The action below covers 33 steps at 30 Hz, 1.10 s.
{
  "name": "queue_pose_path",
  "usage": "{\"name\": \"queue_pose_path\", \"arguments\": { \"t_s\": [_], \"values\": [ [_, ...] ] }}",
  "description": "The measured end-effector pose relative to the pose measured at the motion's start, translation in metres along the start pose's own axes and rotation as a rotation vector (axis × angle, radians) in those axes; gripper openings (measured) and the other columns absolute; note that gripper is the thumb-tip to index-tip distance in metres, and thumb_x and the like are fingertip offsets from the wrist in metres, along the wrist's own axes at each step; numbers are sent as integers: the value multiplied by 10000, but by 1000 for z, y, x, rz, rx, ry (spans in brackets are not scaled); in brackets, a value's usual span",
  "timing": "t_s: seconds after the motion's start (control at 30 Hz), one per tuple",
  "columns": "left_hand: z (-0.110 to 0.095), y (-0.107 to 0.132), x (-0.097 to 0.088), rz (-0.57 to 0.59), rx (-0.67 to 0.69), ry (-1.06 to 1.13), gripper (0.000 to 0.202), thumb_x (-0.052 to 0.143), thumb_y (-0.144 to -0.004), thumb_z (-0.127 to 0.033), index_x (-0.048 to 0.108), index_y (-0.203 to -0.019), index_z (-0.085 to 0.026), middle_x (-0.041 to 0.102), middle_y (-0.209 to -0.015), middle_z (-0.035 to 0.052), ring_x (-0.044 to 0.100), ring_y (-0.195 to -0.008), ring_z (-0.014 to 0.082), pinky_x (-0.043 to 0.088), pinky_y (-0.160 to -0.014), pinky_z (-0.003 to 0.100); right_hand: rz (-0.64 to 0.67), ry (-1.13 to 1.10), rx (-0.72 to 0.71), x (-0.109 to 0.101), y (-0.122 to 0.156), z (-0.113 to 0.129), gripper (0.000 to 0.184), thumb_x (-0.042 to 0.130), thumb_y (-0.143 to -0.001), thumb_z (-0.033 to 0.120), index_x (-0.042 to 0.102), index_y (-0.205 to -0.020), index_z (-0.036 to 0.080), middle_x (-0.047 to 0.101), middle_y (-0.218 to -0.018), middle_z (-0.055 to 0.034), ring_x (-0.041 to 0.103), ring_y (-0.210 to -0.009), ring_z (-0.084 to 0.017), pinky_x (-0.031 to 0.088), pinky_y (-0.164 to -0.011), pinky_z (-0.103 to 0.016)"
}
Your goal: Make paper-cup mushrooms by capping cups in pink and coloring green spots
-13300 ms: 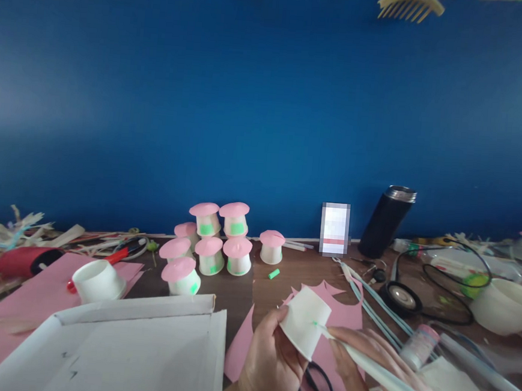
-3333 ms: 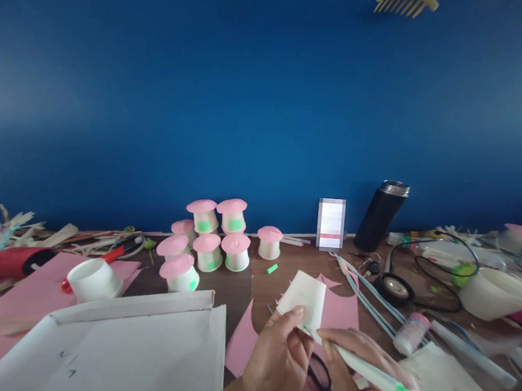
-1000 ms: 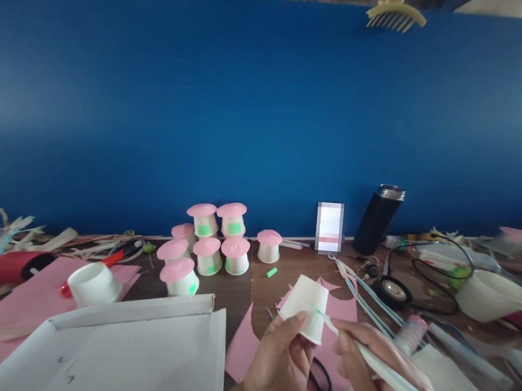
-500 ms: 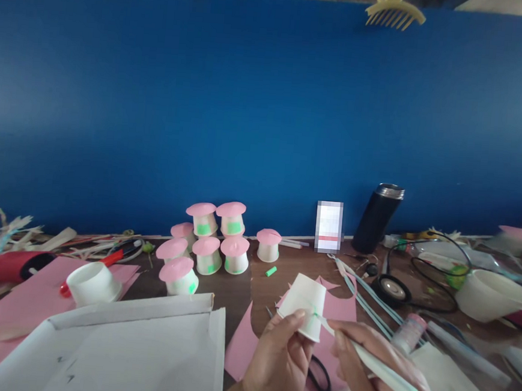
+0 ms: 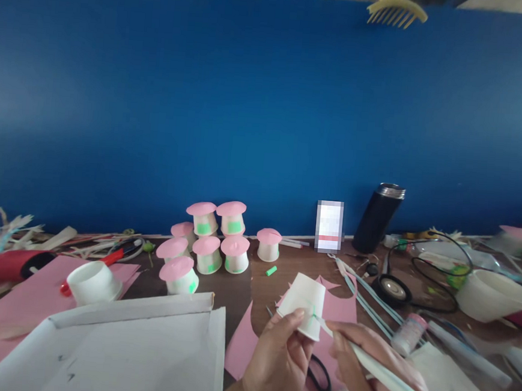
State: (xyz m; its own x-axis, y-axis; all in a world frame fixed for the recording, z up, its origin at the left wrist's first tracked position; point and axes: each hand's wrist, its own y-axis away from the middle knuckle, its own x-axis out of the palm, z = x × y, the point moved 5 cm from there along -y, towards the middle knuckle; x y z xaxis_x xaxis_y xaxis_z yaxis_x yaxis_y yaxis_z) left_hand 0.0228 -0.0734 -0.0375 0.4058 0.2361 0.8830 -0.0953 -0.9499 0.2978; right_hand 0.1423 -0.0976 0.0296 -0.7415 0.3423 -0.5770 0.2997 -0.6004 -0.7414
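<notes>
A white paper cup [image 5: 303,298] is held upside down and tilted in my left hand [image 5: 279,356], with the thumb across its side near the rim. Green marker lines show on the cup's side. My right hand [image 5: 374,367] grips a white felt-tip marker [image 5: 382,374] with a green end, its tip touching the cup by the green lines. Underneath lies cut pink paper [image 5: 340,307], with black-handled scissors [image 5: 320,375] partly hidden by my left hand. A small green marker cap [image 5: 271,271] rests on the table beyond.
Several cups with pink paper tops [image 5: 206,254] stand left of centre. A white box lid [image 5: 140,349] and another white cup [image 5: 93,285] are at the left. Pliers [image 5: 362,291], a black bottle [image 5: 378,220] and a large white cup [image 5: 492,296] sit right.
The marker tip has shifted very slightly on the cup, and a short upright green line now shows more clearly. The left hand and cup stay almost still.
</notes>
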Motion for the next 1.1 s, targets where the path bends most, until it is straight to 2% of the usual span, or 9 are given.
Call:
{"name": "queue_pose_path", "arguments": {
  "t_s": [0.23, 0.7, 1.1],
  "values": [
    [0, 0, 0, -61, 0, 4, 81, 626, -776, -113, 659, -845, -137, 706, -921, 98, 655, -922, 180, 505, -838, 270, 16, 7, 1, 2, 1, 0, 168, 503, -883, 173, 551, -1040, 211, 665, -874, -4, 651, -766, -85, 485, -688, -167],
    [-1, 1, 0, -85, 3, -15, 51, 622, -778, -99, 638, -802, -142, 682, -845, 76, 657, -868, 167, 511, -808, 264, 50, -2, -18, 5, 4, -2, 183, 503, -889, 178, 538, -1063, 222, 665, -892, 1, 655, -799, -82, 479, -725, -167],
    [-2, 1, 0, -107, -5, -18, 80, 613, -787, -108, 622, -854, -149, 699, -938, 103, 656, -912, 172, 498, -865, 280, 57, 15, -19, 5, 2, 3, 165, 495, -888, 181, 540, -1041, 223, 676, -880, -1, 669, -774, -96, 500, -691, -174]
  ]
}}
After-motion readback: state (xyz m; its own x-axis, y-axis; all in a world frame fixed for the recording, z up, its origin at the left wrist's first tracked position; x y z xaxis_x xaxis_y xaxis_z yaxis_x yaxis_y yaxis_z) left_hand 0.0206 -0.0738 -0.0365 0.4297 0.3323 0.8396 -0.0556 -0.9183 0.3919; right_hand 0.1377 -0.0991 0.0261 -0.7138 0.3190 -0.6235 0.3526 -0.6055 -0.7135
